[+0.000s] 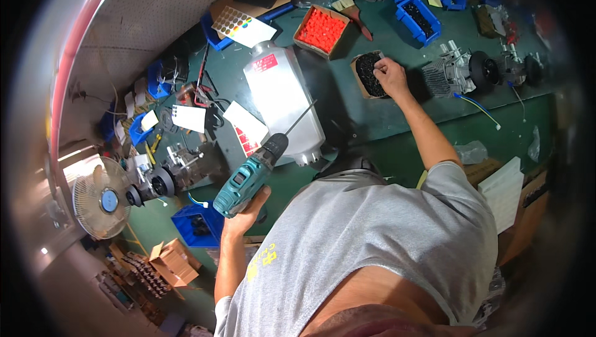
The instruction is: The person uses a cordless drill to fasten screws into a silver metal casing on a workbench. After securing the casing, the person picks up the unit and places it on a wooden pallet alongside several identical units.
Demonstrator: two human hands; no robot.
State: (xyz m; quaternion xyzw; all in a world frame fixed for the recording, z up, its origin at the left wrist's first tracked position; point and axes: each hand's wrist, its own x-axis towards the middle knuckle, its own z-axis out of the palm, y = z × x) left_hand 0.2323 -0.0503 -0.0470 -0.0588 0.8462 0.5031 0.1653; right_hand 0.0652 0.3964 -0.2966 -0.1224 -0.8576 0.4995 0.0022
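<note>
A teal and black cordless drill (244,183) is gripped in my left hand (251,210), its long thin bit pointing up and to the right across a silver metal housing (282,98). The housing lies lengthwise on the green bench and has a red label near its far end. My right hand (391,78) is at the right side of a small cardboard box (358,76) filled with small black pieces, possibly screws. Its fingers are pinched together over the pieces; whatever is between them is too small to make out.
An open box of red caps (321,30), a brush (355,17) and a blue bin of black parts (418,19) stand at the back. Metal motor-like units (450,71) sit at right, others (180,166) at left. White sticker sheets (245,123) lie beside the housing; a fan (102,197) stands far left.
</note>
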